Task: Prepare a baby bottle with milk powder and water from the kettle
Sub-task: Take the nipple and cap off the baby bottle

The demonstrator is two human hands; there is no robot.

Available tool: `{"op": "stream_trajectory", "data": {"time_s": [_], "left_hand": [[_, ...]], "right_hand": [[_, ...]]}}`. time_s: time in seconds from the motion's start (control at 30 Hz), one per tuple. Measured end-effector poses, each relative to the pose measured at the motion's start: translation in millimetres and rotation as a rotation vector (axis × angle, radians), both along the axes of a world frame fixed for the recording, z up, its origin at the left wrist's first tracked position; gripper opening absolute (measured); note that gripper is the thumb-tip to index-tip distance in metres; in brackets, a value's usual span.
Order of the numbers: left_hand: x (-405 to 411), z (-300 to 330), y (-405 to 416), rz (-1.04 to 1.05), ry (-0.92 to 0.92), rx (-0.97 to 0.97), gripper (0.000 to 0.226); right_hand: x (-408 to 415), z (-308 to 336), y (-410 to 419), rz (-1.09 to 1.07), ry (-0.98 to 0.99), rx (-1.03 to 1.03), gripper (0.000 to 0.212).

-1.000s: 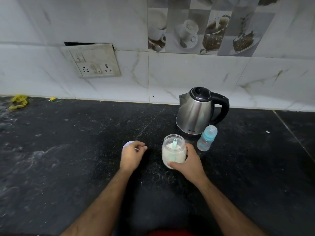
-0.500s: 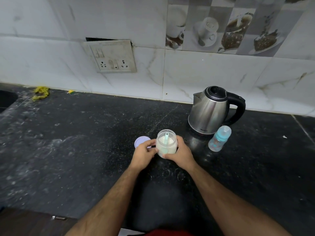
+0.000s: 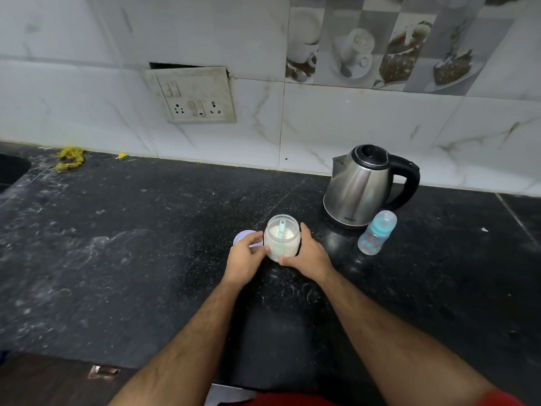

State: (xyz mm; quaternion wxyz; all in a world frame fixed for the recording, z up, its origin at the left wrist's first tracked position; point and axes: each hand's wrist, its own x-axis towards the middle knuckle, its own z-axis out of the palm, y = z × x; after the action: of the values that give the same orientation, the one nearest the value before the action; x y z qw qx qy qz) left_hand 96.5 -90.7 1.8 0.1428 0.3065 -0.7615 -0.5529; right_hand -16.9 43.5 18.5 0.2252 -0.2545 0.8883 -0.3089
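An open clear jar of white milk powder (image 3: 281, 238) stands on the black counter (image 3: 131, 244), with a pale green scoop (image 3: 281, 231) sticking up in the powder. My right hand (image 3: 307, 256) wraps its right side and my left hand (image 3: 246, 259) touches its left side. The jar's pale lilac lid (image 3: 244, 238) lies flat just left of the jar, partly under my left fingers. A steel kettle (image 3: 358, 189) with a black handle stands behind to the right. The capped baby bottle (image 3: 377, 232) with a blue collar stands in front of the kettle.
A wall socket plate (image 3: 193, 96) hangs on the tiled wall. Yellow scraps (image 3: 68, 161) lie at the back left of the counter, near a dark sink edge (image 3: 11, 171). The counter's front edge runs low at left.
My left hand left the lid on the counter and came over to the jar's left side. The view shifted left and down, so everything sits further right.
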Motion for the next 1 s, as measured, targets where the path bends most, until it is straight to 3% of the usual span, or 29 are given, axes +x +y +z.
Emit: {"op": "stream_trajectory", "data": {"time_s": [0.07,0.17,0.43,0.6,0.8,1.0], "left_hand": [[4.1,-4.4,6.1,0.067,0.019,-0.032,0.02],[13.8,-13.0,21.0,0.132,0.054,-0.043,0.015],[15.3,-26.7,81.9,-0.005,0.078,0.041,0.016],[-16.1,-21.1,113.3,-0.091,0.07,0.026,0.015],[-71.4,-9.6,135.5,-0.179,0.037,0.009,0.017],[-127.8,3.3,142.9,-0.259,-0.032,-0.032,0.043]], "right_hand": [[-0.5,-3.0,6.8,-0.028,0.011,0.024,0.114],[2.1,-9.0,23.8,-0.099,0.019,-0.003,0.111],[17.7,-19.5,95.7,-0.216,0.104,-0.097,0.056],[1.2,-20.6,136.2,-0.313,0.14,-0.144,0.04],[-41.1,-19.6,177.2,-0.416,0.149,-0.161,0.039],[-91.6,-16.3,190.4,-0.421,0.059,-0.189,0.051]]}}
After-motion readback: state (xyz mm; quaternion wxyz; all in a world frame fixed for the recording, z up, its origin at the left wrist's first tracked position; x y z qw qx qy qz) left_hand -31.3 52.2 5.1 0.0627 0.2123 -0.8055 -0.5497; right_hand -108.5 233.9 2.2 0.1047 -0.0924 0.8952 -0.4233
